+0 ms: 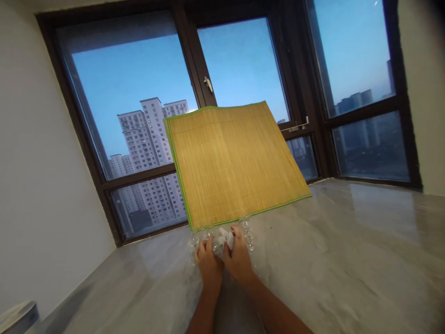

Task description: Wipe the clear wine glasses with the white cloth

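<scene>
My left hand (pixel 209 265) is closed on a small clear glass (pixel 218 246), its fingers curled round the near left side. My right hand (pixel 239 260) pinches a crumpled white tissue or cloth (pixel 226 236) against that glass. More clear glassware (pixel 247 234) stands just right of my right hand, and another clear glass piece (pixel 193 243) is beside my left fingers. The exact shapes of these pieces are hard to make out because they are transparent. Behind them, a yellow bamboo mat (pixel 236 162) with green edging leans against the window.
A pale marbled counter (pixel 340 260) spreads under my hands and to both sides. Dark-framed windows (pixel 139 176) close off the back, with a white wall (pixel 41 153) at the left. A round whitish container (pixel 21 317) is partly visible at the lower left corner.
</scene>
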A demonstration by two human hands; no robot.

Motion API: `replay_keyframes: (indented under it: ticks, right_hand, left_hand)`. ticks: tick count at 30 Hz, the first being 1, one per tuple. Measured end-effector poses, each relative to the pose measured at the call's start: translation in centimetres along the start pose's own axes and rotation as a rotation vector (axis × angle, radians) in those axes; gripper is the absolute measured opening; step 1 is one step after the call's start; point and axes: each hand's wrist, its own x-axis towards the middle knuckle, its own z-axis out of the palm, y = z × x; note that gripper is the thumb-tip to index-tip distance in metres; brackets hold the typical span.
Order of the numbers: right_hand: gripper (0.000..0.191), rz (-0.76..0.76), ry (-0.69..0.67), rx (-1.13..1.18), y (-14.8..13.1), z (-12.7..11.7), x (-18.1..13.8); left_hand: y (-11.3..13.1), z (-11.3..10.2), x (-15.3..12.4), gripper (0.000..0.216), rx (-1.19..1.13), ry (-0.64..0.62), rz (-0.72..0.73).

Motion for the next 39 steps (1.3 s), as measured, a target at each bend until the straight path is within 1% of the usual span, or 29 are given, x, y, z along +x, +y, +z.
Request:
replay_keyframes:
  ticks: [4, 8, 11, 13, 16, 18, 20, 24, 27, 30, 32, 34, 35, 38, 39]
  right_hand:
    - [0.052, 0.043, -0.051, -0.025, 0.0, 0.0, 0.1]
    - [0.052, 0.082, -0.128, -0.031, -0.3, -0.4, 0.3]
    - [0.055, 0.072, -0.207, 0.019, -0.7, -0.8, 0.3]
    - [0.053, 0.052, -0.236, 0.076, -0.9, -0.9, 0.3]
    - [0.044, 0.008, -0.211, 0.145, -1.6, -1.1, 0.4]
    - [0.04, -0.046, -0.171, 0.165, -2.3, -1.3, 0.6]
    - [0.04, -0.128, -0.119, 0.176, -3.3, -1.7, 0.8]
    - [0.05, -0.31, -0.028, 0.223, -5.1, -3.1, 1.3]
    - [0.057, -0.413, -0.014, 0.269, -5.9, -4.2, 1.7]
    - [0.064, -0.489, 0.021, 0.286, -6.1, -4.7, 1.8]
    - [0.059, -0.468, 0.004, 0.265, -5.9, -4.5, 1.7]
    - [0.052, -0.395, -0.021, 0.235, -5.5, -4.1, 1.5]
    - [0.05, -0.357, -0.01, 0.216, -5.3, -3.9, 1.4]
    - [0.053, -0.244, 0.085, 0.154, -4.6, -3.0, 1.2]
    - [0.054, -0.186, 0.087, 0.137, -4.3, -2.7, 1.1]
  left_hand:
    - [0.0, 0.1, 0.0, 0.045, 0.003, 0.001, -0.006]
    - [0.0, 0.0, 0.0, 0.04, -0.016, -0.006, -0.022]
    - [-0.1, -0.1, 0.0, 0.036, -0.04, 0.009, -0.022]
    - [-0.2, -0.1, 0.0, 0.034, -0.05, 0.045, -0.039]
    - [-0.2, -0.3, 0.1, 0.029, -0.103, 0.12, -0.038]
    - [-0.1, -0.6, 0.3, 0.026, -0.165, 0.186, -0.006]
    - [0.3, -1.2, 0.5, 0.027, -0.225, 0.273, 0.044]
    - [1.7, -3.0, 0.6, 0.032, -0.323, 0.446, 0.139]
    - [2.9, -4.5, 0.6, 0.038, -0.33, 0.466, 0.133]
    - [3.8, -5.5, 0.6, 0.042, -0.318, 0.488, 0.098]
    - [3.9, -5.6, 0.6, 0.041, -0.326, 0.496, 0.118]
    - [3.8, -5.3, 0.5, 0.037, -0.346, 0.493, 0.146]
    - [3.7, -5.0, 0.4, 0.035, -0.356, 0.479, 0.148]
    - [3.4, -3.8, -0.1, 0.032, -0.367, 0.358, 0.096]
    - [3.3, -3.4, -0.2, 0.032, -0.363, 0.302, 0.066]
